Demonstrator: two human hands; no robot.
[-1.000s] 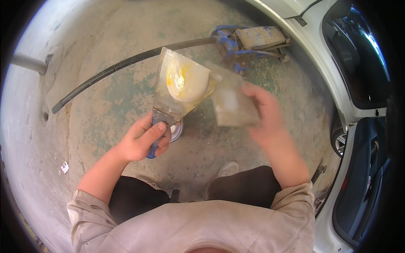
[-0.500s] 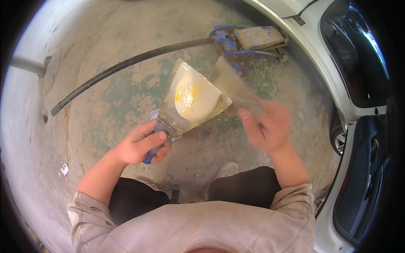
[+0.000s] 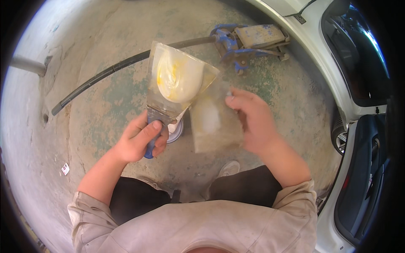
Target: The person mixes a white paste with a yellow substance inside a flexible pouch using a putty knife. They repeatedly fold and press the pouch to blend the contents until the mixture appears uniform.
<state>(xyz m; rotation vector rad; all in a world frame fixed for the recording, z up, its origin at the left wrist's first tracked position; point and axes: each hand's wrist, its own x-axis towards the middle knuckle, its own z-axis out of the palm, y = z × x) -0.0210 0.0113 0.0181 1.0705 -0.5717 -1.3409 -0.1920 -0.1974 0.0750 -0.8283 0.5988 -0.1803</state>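
My left hand is wrapped round the blue handle of a wide putty knife. On its broad blade lies a mound of off-white putty with yellow streaks. To the right, my right hand grips a flat, translucent-looking spreader, smeared by motion. A pale patch of putty shows on the spreader's face. Its upper left side is close to the putty knife's right edge; whether they touch I cannot tell. A round can shows partly behind the putty knife.
A blue floor jack with a long black handle lies on the worn concrete floor ahead. A white car with its door open stands along the right. A grey pipe juts from the left wall.
The spreader has swung down and turned in my right hand, its face now showing a putty patch. My left hand has tilted the putty knife more upright and slightly left. The can shows more.
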